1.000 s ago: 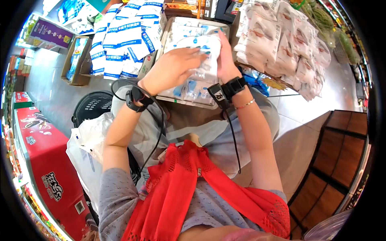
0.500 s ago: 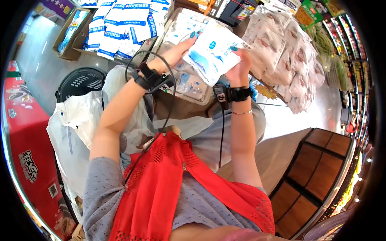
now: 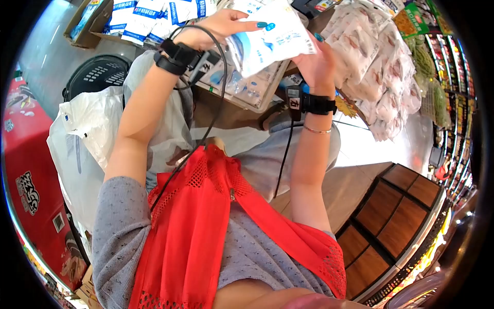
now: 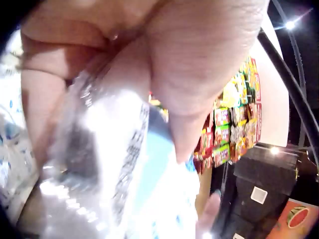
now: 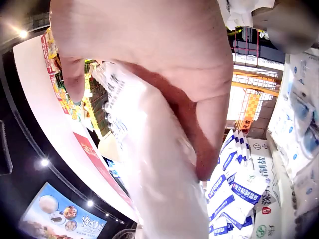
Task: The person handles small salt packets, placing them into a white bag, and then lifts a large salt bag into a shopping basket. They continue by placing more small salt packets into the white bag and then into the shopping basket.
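A white plastic bag with blue print (image 3: 275,41) is held up in both hands above the tray of similar bags. My left hand (image 3: 216,30) grips its left side, thumb laid across the printed face. At the right side, my right hand (image 3: 318,67) holds the bag with its thumb at the edge and its fingers behind. In the left wrist view, the clear crimped end of the bag (image 4: 89,164) lies between thumb and fingers. Seen from the right wrist, the bag (image 5: 159,149) is edge-on under the palm. The shallow tray (image 3: 252,105) holds more blue-and-white bags.
Blue-and-white salt packets (image 3: 149,13) fill a carton at the back left. Pale bags (image 3: 381,77) are heaped on the right. A black basket (image 3: 98,74) and a white carrier bag (image 3: 87,129) stand on the left. A dark cable (image 3: 222,82) loops beside the left wrist.
The bag has come up out of the tray and been tilted with its printed face toward me. Both hands have moved up and away with it; the head view has shifted.
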`<state>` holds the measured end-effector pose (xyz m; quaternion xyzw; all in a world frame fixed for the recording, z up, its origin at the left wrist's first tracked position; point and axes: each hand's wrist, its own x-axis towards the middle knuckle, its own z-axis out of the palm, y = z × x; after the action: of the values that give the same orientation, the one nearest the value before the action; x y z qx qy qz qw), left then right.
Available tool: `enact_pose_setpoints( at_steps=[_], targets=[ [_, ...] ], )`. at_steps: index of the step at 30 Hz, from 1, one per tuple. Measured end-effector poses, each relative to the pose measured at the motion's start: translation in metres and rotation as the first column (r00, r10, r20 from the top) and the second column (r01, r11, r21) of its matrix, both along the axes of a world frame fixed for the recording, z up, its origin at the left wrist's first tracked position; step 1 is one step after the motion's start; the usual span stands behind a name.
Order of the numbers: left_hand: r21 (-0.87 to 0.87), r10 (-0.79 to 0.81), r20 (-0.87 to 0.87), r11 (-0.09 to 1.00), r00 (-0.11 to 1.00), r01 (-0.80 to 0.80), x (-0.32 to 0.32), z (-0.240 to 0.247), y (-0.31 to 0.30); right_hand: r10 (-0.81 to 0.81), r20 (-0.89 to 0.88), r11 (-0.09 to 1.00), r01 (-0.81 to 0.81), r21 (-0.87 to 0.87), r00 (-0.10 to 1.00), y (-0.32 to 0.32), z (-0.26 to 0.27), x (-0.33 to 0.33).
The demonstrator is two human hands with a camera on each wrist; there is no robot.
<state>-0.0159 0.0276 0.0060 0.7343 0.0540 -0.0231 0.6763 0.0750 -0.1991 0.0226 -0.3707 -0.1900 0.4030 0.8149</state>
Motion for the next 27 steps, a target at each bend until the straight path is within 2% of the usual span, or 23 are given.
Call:
enact_pose_setpoints(
  at_steps=[1,3,5,6,9,10,11,13,14,15,16,17,18,21,22,23,25,26,27],
  targets=[
    [0.068,-0.045,0.044,0.997,0.998,0.042,-0.005,0.012,0.003,0.025,0.083,0.999,-0.024,-0.021,0.996,-0.002,-0.008,0.003],
    [0.232,-0.067,-0.208,0.966,0.976,0.115,-0.015,0.040,0.003,0.059,0.193,0.985,-0.026,-0.171,0.979,-0.001,-0.015,0.004],
    [0.266,-0.078,-0.231,0.954,0.970,0.140,-0.015,0.029,0.003,0.078,0.238,0.910,0.028,-0.413,0.968,0.016,-0.006,-0.014],
    [0.283,-0.085,-0.244,0.947,0.966,0.154,-0.014,0.022,0.004,0.077,0.397,0.866,0.136,-0.482,0.915,0.020,-0.015,-0.015],
    [0.094,-0.120,-0.183,0.986,0.976,0.139,-0.008,0.004,0.007,0.022,0.602,0.780,0.363,-0.509,0.798,0.023,-0.029,-0.012],
    [0.135,-0.023,-0.243,0.989,0.970,0.057,-0.004,0.000,0.014,-0.062,0.651,0.757,0.461,-0.464,0.757,0.025,-0.027,-0.013],
    [0.007,-0.102,-0.209,0.994,0.973,0.105,0.007,-0.020,0.030,-0.114,0.666,0.750,0.504,-0.429,0.737,0.024,-0.027,-0.012],
    [0.265,-0.124,0.196,0.962,0.973,0.069,0.003,-0.006,0.034,-0.214,0.693,0.727,0.587,-0.357,0.688,0.021,-0.027,-0.008],
    [0.566,-0.184,0.357,0.823,0.916,-0.056,0.000,0.008,0.027,-0.239,0.687,0.726,0.596,-0.343,0.686,0.020,-0.027,-0.007],
    [0.266,-0.056,0.196,0.964,0.979,0.002,0.001,0.018,0.023,-0.263,0.680,0.725,0.605,-0.329,0.684,0.020,-0.027,-0.007],
    [-0.068,0.010,-0.008,0.998,1.000,-0.010,0.002,0.025,0.019,-0.286,0.672,0.722,0.615,-0.316,0.682,0.019,-0.027,-0.007],
    [-0.384,0.005,-0.221,0.919,0.975,-0.091,0.006,0.028,0.015,-0.311,0.665,0.720,0.625,-0.303,0.680,0.019,-0.026,-0.007],
    [-0.334,0.202,-0.190,0.907,0.961,-0.257,0.013,0.010,0.002,-0.332,0.638,0.727,0.620,-0.296,0.695,0.019,-0.025,-0.009],
    [-0.342,0.381,-0.055,0.861,0.923,-0.376,0.024,-0.008,-0.013,-0.397,0.521,0.764,0.587,-0.267,0.755,0.020,-0.022,-0.016],
    [-0.181,0.476,-0.039,0.861,0.878,-0.475,0.023,-0.006,-0.015,-0.416,0.459,0.788,0.563,-0.248,0.785,0.020,-0.022,-0.017],
    [-0.027,0.506,0.009,0.862,0.862,-0.506,0.023,-0.004,-0.015,-0.430,0.395,0.811,0.539,-0.226,0.812,0.020,-0.022,-0.018],
    [0.277,0.540,0.116,0.788,0.833,-0.550,0.015,0.019,-0.017,-0.454,0.342,0.807,0.542,-0.233,0.823,0.021,-0.021,-0.019],
    [0.116,0.537,0.202,0.818,0.819,-0.564,0.014,0.023,-0.020,-0.467,0.314,0.805,0.544,-0.236,0.827,0.021,-0.020,-0.021],
    [0.112,0.586,0.224,0.778,0.779,-0.618,0.015,0.021,-0.019,-0.469,0.291,0.812,0.537,-0.230,0.834,0.022,-0.019,-0.022]
  ],
)
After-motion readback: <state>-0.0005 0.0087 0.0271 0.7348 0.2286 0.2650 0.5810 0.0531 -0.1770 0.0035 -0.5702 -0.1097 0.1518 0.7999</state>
